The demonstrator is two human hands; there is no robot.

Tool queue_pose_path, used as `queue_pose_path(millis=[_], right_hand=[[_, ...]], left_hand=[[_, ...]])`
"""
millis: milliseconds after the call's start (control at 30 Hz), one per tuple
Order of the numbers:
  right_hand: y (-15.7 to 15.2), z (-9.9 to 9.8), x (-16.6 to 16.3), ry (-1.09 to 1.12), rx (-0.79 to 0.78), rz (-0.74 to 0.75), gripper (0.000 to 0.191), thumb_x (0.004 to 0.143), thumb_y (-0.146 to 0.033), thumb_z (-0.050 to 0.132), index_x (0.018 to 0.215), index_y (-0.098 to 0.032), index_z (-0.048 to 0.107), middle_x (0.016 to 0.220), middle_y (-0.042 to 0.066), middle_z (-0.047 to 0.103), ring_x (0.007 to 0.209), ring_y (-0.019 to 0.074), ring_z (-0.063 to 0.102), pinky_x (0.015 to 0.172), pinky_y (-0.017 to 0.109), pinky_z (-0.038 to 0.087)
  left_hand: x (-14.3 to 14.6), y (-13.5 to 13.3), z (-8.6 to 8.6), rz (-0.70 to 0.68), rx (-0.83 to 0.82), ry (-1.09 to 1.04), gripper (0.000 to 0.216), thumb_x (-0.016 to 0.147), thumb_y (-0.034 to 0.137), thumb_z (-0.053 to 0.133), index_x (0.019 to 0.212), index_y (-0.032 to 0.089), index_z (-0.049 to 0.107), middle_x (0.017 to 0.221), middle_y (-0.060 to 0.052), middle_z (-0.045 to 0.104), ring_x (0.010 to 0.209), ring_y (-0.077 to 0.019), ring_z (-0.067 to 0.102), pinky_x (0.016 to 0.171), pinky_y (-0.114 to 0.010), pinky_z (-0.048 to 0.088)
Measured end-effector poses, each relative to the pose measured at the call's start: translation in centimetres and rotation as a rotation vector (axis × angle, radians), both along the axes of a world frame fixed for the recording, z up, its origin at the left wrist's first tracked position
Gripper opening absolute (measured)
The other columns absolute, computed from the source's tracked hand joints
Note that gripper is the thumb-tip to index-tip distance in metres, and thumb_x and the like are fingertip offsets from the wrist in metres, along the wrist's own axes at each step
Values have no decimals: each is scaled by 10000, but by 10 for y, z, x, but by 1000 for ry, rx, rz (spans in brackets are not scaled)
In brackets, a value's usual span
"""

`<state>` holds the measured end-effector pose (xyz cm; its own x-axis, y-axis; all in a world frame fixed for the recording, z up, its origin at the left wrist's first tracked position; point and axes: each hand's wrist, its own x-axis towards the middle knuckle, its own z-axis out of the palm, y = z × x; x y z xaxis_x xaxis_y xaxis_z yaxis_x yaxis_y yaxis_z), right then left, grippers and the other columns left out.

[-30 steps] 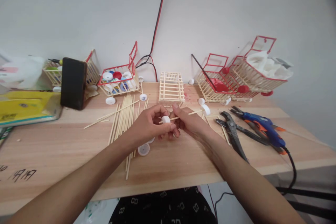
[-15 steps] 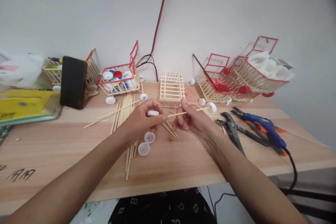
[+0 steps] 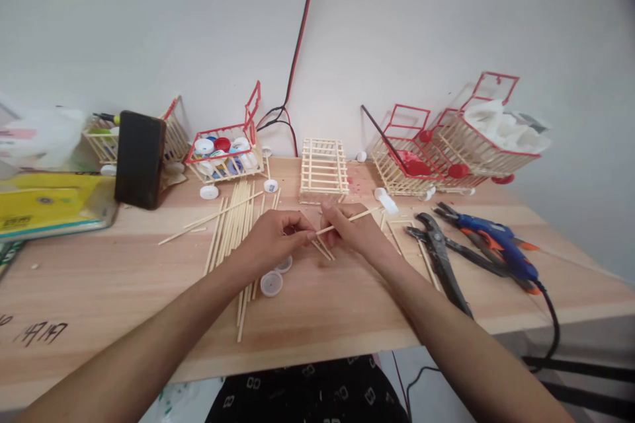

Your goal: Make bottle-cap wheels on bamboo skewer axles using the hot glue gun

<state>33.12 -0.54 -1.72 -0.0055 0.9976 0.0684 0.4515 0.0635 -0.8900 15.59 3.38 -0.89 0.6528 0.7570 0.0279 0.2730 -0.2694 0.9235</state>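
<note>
My right hand [image 3: 347, 226] grips a thin wooden stick [image 3: 364, 214], its fingers closed around the middle. On the stick's far right end is a white bottle cap [image 3: 388, 201]. My left hand [image 3: 285, 232] is closed at the stick's other end, thumb tip against it. The white cap it held a moment ago is now hidden behind its fingers. Below the left hand, two white bottle caps [image 3: 271, 283] lie on the table, one partly covered. Loose sticks [image 3: 322, 248] lie under both hands, and a small stick-built basket [image 3: 323, 168] stands just beyond them.
A pile of sticks [image 3: 241, 225] lies left of the hands. Pliers [image 3: 436, 251] and a blue glue gun [image 3: 496, 234] with a cord lie at right. Small stick carts [image 3: 225, 153] line the wall; a black phone [image 3: 140, 158] leans at left.
Both hands have moved slightly down, and the right one also left, with the stick and its cap. The left hand has turned so its white cap no longer shows.
</note>
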Motion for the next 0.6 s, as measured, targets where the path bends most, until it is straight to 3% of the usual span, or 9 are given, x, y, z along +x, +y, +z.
queue_pose_path(millis=[100, 300, 467, 600], right_hand=[[-1, -2, -2, -14, 95, -36, 519, 899, -551, 398, 623, -169, 618, 534, 15, 599, 511, 119, 555, 521, 232, 396], [-10, 1, -6, 52, 0, 25, 583, 919, -576, 307, 601, -169, 577, 461, -6, 519, 412, 98, 474, 441, 222, 344], [-10, 0, -9, -174, 150, -29, 602, 938, -538, 298, 516, -171, 519, 461, -5, 487, 458, 97, 440, 485, 240, 285], [-6, -2, -9, -344, 262, -47, 549, 955, -498, 278, 626, -186, 589, 522, 3, 506, 519, 119, 433, 526, 263, 253]], left_hand=[[0, 0, -3, -2, 67, 43, 127, 763, 237, 603, 743, 171, 710, 728, -15, 691, 651, -137, 581, 594, -227, 420], [-2, 3, 4, 139, 191, 56, 142, 778, 243, 597, 842, 175, 704, 887, -45, 709, 751, -164, 617, 688, -278, 468], [-1, -5, 18, 163, 210, -95, 255, 799, 304, 625, 1024, 190, 658, 971, -40, 657, 584, -83, 511, 565, -226, 421], [-1, -16, 27, 149, 205, -191, 346, 761, 304, 689, 1089, 212, 625, 988, -29, 634, 581, -67, 502, 535, -201, 401]])
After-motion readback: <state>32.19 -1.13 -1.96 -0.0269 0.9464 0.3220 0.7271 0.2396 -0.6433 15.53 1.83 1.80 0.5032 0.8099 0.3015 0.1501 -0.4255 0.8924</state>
